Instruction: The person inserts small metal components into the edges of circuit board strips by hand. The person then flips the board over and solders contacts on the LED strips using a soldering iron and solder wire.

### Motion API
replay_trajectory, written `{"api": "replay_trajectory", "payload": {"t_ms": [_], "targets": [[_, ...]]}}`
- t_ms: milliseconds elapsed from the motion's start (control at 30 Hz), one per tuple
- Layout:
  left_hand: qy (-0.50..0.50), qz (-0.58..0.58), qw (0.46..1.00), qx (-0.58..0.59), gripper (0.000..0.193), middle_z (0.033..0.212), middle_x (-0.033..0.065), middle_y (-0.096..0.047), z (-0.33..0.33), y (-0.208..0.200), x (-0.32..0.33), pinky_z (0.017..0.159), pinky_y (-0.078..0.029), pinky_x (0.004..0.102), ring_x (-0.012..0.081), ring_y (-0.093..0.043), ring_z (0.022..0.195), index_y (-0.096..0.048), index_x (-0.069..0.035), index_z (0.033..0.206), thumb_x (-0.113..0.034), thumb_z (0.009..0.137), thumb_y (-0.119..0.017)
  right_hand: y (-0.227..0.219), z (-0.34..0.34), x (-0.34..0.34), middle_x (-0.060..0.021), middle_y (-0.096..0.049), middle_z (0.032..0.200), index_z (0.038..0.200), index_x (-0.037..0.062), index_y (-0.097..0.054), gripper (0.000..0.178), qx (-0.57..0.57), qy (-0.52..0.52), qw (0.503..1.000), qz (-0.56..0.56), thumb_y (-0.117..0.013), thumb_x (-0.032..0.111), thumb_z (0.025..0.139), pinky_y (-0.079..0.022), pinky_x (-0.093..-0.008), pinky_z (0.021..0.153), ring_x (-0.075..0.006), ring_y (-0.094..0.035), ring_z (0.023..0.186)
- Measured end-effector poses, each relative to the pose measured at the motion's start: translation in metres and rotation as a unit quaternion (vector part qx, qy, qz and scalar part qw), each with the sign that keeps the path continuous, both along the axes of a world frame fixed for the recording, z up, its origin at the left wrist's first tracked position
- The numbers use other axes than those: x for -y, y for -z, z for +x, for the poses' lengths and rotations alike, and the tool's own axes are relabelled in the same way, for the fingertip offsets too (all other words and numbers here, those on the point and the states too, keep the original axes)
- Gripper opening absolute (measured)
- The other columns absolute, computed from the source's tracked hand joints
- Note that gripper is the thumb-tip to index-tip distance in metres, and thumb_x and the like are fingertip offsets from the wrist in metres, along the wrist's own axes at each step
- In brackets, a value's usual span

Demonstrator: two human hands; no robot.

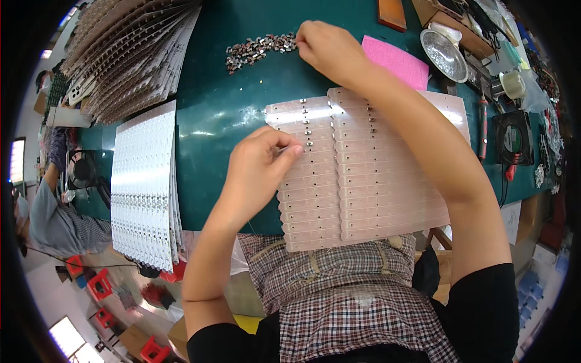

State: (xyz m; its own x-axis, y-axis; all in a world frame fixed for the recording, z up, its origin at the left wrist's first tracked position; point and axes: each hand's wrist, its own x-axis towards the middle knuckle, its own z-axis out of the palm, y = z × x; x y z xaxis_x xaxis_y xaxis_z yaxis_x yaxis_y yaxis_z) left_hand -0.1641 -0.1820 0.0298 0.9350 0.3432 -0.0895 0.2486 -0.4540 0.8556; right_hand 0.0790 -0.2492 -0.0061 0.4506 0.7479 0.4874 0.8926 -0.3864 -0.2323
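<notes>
Silvery pieces (257,53): likely mid-placing; our right hand (330,51) reaches them, left hand (259,163) over the panel (310,209), can't tell grips; next needs seating.

A: Where's the right hand (327,51)?
B: At the right end of the parts pile (260,51).
A: And the left hand (257,164)?
B: Over the boards (393,193), thumb and finger close together (what's between them is unclear).
A: What else?
B: A pink sheet (396,62) beyond the boards, a fan (513,138) at right.

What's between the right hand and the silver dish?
In the head view, a pink sheet lies between the right hand and the silver dish, flat on the green tabletop.
</notes>
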Motion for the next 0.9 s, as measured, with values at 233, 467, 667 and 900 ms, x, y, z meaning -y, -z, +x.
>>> {"api": "replay_trajectory", "payload": {"t_ms": [233, 467, 667, 900], "targets": [[0.0, 0.068, 0.997, 0.037, 0.014, 0.08, 0.0039, -0.061, 0.001, 0.017, 0.012, 0.059, -0.041, 0.0259, 0.0096, -0.049, 0.064, -0.07, 0.002, 0.092, -0.011, 0.089, -0.074, -0.052, -0.018, 0.062, -0.0028, -0.071, 0.086, 0.107, 0.0008, -0.072, 0.021, -0.318, -0.04, 0.944, 0.076, -0.066, 0.01, 0.089, -0.054, -0.0251, 0.073, -0.0091, -0.067, 0.079], [-0.001, 0.091, 0.995, 0.049, 0.012, 0.083, 0.0054, -0.063, 0.002, 0.02, 0.014, 0.061, -0.044, 0.0271, 0.0122, -0.053, 0.066, -0.07, 0.001, 0.092, -0.01, 0.09, -0.073, -0.056, -0.032, 0.125, -0.0046, -0.072, 0.087, 0.107, -0.0048, -0.072, 0.021, -0.445, -0.041, 0.888, 0.108, -0.069, 0.011, 0.094, -0.055, -0.0238, 0.076, -0.0093, -0.068, 0.081], [0.006, 0.122, 0.992, 0.041, 0.012, 0.088, 0.0088, -0.065, 0.005, 0.016, 0.017, 0.067, -0.05, 0.0328, 0.0213, -0.064, 0.073, -0.069, -0.001, 0.093, -0.012, 0.089, -0.072, -0.053, -0.053, 0.156, -0.0052, -0.073, 0.088, 0.104, -0.0051, -0.073, 0.017, -0.436, -0.013, 0.895, 0.095, -0.069, 0.007, 0.093, -0.055, -0.0236, 0.076, -0.0097, -0.068, 0.081], [0.041, 0.204, 0.976, 0.062, 0.01, 0.088, 0.0083, -0.066, 0.002, 0.016, 0.019, 0.066, -0.053, 0.0315, 0.0213, -0.068, 0.076, -0.068, 0.0, 0.091, -0.007, 0.087, -0.074, -0.05, -0.068, 0.177, -0.0043, -0.072, 0.087, 0.096, -0.0032, -0.073, 0.01, -0.501, 0.028, 0.86, 0.098, -0.07, 0.006, 0.091, -0.054, -0.0233, 0.074, -0.0091, -0.066, 0.079]]}}
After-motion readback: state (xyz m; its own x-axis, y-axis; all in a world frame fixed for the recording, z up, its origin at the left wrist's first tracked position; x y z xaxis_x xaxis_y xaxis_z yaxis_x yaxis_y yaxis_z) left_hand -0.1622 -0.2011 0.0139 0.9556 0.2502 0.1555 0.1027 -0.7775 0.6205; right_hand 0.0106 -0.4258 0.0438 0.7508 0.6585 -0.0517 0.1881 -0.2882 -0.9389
